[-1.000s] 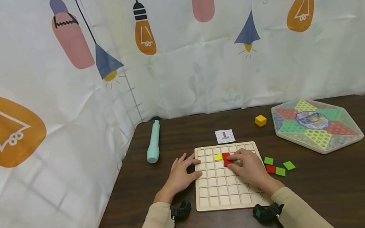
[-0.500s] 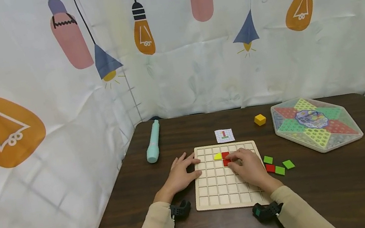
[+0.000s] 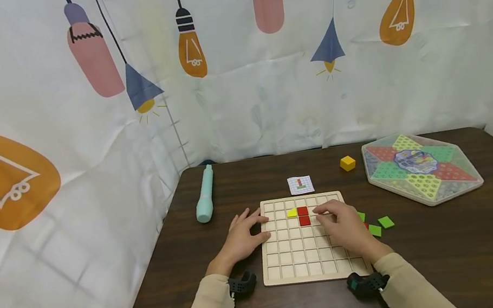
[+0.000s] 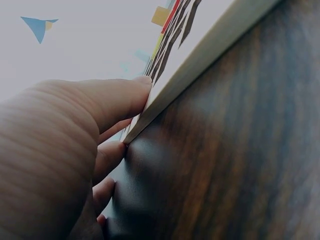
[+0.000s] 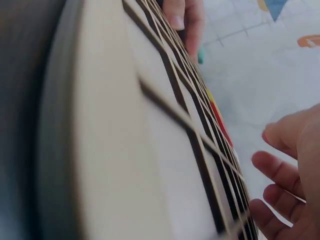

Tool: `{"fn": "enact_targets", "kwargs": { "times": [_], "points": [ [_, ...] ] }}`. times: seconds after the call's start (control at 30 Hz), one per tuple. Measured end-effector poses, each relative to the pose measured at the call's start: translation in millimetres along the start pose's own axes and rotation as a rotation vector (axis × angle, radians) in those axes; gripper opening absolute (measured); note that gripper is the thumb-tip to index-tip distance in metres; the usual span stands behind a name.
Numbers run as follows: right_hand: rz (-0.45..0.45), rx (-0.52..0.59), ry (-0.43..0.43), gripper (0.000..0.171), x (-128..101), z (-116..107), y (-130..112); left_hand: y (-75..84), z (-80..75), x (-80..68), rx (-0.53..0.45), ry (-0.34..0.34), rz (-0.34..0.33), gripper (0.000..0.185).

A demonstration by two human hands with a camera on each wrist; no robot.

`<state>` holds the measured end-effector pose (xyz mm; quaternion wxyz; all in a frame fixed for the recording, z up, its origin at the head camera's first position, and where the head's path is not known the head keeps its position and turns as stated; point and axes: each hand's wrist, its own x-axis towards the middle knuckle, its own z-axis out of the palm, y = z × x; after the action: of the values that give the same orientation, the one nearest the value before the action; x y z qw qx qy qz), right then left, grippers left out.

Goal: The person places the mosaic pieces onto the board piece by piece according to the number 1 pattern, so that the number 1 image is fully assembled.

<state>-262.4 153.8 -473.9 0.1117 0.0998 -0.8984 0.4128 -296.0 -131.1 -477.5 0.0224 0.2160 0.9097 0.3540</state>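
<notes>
A pale wooden grid board [image 3: 291, 257] lies on the table. My left hand [image 3: 240, 237] rests at its left edge, the thumb touching the rim in the left wrist view and the other fingers spread beside it. Two red square tiles [image 3: 305, 220] sit one below the other in the board's cells. Left of the upper one is a yellow tile [image 3: 292, 213] with a slanted side. Just right of these tiles, my right hand [image 3: 349, 225] hovers over the board, its fingers loosely bent and nothing between them in the right wrist view.
Several green tiles [image 3: 386, 222] and a partly hidden red one lie right of the board. Behind it are a small pattern card [image 3: 300, 185] and a yellow block [image 3: 348, 163]. A hexagonal game box [image 3: 422, 167] stands right, a mint-green microphone-shaped object [image 3: 205, 197] left.
My right hand has let go of the lower red tile and moved a little to the right, baring both red tiles. The left hand has stayed at the board's edge.
</notes>
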Motion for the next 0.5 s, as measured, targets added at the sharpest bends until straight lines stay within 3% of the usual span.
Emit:
{"fn": "enact_targets", "kwargs": {
  "times": [0.5],
  "points": [
    [-0.005,-0.089,0.028,0.018,-2,-54,37,1.1,-0.6,-0.3,-0.005,-0.004,-0.005,0.038]
  ]
}}
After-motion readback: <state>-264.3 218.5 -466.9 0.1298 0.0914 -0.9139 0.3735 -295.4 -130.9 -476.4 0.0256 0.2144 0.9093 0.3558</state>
